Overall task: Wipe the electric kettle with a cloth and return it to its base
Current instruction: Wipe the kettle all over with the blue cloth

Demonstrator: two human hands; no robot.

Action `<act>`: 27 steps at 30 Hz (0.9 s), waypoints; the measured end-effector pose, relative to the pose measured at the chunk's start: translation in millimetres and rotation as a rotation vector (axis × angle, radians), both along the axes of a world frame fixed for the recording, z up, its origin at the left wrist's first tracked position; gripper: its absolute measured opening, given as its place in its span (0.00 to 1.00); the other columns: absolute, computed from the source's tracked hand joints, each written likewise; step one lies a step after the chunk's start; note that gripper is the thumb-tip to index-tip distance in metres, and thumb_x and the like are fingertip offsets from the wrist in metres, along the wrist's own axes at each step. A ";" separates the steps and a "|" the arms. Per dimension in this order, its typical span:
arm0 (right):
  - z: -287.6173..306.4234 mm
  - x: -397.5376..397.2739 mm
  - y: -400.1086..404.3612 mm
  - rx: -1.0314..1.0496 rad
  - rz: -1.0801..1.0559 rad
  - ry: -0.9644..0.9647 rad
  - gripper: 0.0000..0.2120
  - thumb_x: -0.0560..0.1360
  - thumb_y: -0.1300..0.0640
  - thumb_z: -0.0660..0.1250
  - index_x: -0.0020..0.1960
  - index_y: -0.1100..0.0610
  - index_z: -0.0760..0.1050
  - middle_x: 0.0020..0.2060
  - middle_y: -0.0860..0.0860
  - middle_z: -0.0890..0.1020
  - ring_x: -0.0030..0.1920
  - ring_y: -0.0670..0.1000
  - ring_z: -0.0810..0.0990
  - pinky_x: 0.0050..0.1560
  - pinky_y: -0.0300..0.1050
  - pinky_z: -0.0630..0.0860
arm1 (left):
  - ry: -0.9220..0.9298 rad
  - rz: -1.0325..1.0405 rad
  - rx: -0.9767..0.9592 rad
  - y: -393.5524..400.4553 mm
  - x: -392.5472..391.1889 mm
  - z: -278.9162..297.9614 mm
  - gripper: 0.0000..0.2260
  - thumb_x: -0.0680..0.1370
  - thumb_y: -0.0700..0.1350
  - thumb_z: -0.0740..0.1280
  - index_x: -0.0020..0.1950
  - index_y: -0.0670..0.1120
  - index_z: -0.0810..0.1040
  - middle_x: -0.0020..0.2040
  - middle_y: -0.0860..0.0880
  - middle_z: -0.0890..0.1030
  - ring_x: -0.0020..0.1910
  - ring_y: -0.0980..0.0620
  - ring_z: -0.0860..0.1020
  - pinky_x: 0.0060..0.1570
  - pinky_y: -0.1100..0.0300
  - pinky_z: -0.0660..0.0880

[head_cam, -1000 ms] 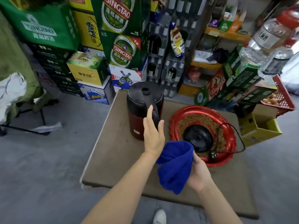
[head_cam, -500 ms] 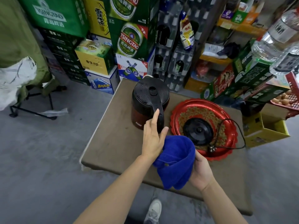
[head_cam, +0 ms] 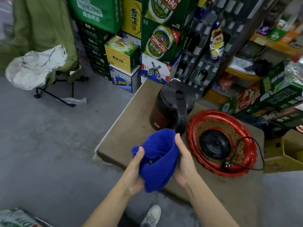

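meanwhile your left hand (head_cam: pixel 134 176) had come off the kettle's handle, where its fingers pointed half a second earlier, and had closed on the left side of the blue cloth (head_cam: pixel 158 158), thumb pressed into the fabric. your right hand (head_cam: pixel 184 163) kept its grip on the cloth's other side, fingers wrapped behind the fold, so both hands were clamped on the bunched cloth, held above the near part of the table (head_cam: pixel 129 122) just in front of the kettle. the view had also swung, so the kettle sat further right and higher in frame than before.

the kettle (head_cam: pixel 172 107), dark red with a black ribbed lid and black handle, stood upright on the table, off its base. a small white label low on its body was too small to read. just right of the kettle lay a red tray (head_cam: pixel 246 128), and the round black base (head_cam: pixel 215 144) rested in the tray's middle, its cord (head_cam: pixel 257 145) looping over the tray's right rim.

behind the kettle stood stacked cartons (head_cam: pixel 158 41) printed "tsingtao" with chinese characters on green, plus yellow and blue boxes whose writing you could not make out. right of the kettle a red box (head_cam: pixel 247 97) carried script too slanted to read fully.
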State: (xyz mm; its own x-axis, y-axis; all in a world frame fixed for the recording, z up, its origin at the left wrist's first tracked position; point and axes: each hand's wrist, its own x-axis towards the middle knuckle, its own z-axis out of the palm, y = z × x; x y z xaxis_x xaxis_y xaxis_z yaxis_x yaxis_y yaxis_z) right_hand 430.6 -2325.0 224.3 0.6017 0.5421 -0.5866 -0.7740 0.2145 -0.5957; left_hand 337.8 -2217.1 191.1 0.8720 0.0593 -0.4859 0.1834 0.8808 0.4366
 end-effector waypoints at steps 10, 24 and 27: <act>2.1 17.6 31.4 -0.393 0.138 -0.535 0.13 0.78 0.67 0.63 0.57 0.56 0.80 0.53 0.53 0.86 0.56 0.55 0.83 0.56 0.51 0.78 | 0.074 0.011 0.720 70.5 19.1 53.4 0.06 0.80 0.50 0.67 0.55 0.54 0.81 0.50 0.60 0.87 0.52 0.63 0.84 0.47 0.69 0.77; 8.4 33.3 50.7 -0.434 0.275 -0.301 0.12 0.75 0.61 0.70 0.57 0.62 0.81 0.50 0.58 0.86 0.53 0.57 0.85 0.50 0.48 0.81 | 0.307 -0.134 0.297 103.3 6.0 18.2 0.17 0.71 0.39 0.74 0.60 0.40 0.83 0.57 0.39 0.85 0.58 0.40 0.83 0.61 0.45 0.78; 3.9 30.9 48.0 -0.591 0.345 -0.374 0.16 0.71 0.66 0.74 0.58 0.66 0.79 0.46 0.58 0.87 0.47 0.55 0.86 0.44 0.44 0.83 | 0.456 -0.148 0.429 109.9 9.7 2.9 0.23 0.69 0.35 0.76 0.63 0.36 0.79 0.51 0.39 0.86 0.50 0.42 0.85 0.47 0.51 0.82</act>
State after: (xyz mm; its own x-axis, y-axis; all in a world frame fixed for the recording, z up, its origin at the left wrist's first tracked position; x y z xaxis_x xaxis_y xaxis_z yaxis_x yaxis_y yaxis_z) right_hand 461.5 -2277.0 228.2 0.6702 0.3954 -0.6281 -0.4647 -0.4363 -0.7705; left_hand 347.5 -2107.2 194.0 0.5975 0.2253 -0.7696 0.5400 0.5964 0.5939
